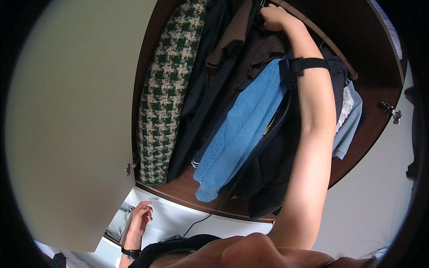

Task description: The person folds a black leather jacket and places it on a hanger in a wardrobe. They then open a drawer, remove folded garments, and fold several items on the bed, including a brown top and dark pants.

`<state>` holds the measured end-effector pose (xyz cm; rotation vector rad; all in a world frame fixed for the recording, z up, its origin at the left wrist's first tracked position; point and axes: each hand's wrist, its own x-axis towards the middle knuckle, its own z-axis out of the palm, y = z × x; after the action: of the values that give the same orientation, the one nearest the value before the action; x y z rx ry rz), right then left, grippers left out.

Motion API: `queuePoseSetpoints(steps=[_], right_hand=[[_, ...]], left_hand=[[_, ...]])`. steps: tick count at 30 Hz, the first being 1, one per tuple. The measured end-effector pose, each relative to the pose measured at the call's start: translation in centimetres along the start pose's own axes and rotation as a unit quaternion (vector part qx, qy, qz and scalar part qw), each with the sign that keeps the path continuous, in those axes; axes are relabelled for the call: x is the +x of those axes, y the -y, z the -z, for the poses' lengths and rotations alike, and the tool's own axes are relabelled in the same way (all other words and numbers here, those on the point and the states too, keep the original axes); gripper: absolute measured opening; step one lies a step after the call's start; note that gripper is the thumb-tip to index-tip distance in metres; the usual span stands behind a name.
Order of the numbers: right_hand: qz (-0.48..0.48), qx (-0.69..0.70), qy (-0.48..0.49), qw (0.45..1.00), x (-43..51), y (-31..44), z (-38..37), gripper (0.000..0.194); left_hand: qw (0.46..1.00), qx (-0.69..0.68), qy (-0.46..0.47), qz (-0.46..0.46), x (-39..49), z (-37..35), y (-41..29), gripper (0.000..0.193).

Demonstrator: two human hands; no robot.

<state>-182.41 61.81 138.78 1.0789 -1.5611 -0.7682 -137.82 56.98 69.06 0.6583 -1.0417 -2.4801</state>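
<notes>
High in the wardrobe, my right hand (276, 17) reaches in among the hanging clothes, just under the wooden clothes rail (313, 28). Its fingers are curled beside a metal hanger hook (262, 3), but the fingertips are hidden, so a grip cannot be confirmed. Below it hang a dark brown garment (268, 50) and a blue denim-like garment (234, 124). My left hand (141, 216) hangs low at the left, empty, its fingers loosely bent and apart, in front of a white drawer front.
A green and cream houndstooth garment (171, 97) hangs at the left beside dark garments (209, 90). The wide wardrobe door (73, 127) stands open at left. Metal hinges (391, 112) sit at right. A black cable (201, 219) runs down from my right forearm strap (310, 63) across the wardrobe floor.
</notes>
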Motion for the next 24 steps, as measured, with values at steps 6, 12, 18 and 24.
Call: queuePoseSetpoints(steps=[6,12,18,24], right_hand=[[-0.092,0.343,-0.052,0.933,1.2,0.0,1.9,0.033],[-0.154,0.324,-0.275,0.892,0.2,1.9,3.3,0.035],[-0.299,0.276,-0.278,0.870,-0.4,4.5,9.8,0.036],[-0.265,0.132,-0.274,0.915,-5.0,11.3,12.3,0.020]], left_hand=[[1.000,-0.022,-0.004,0.006,0.1,0.8,0.3,0.025],[1.000,-0.028,-0.007,0.005,0.4,0.9,0.1,0.025],[1.000,-0.002,-0.004,0.006,0.6,0.3,-0.1,0.024],[1.000,0.004,0.030,0.001,1.2,-0.1,-0.1,0.024]])
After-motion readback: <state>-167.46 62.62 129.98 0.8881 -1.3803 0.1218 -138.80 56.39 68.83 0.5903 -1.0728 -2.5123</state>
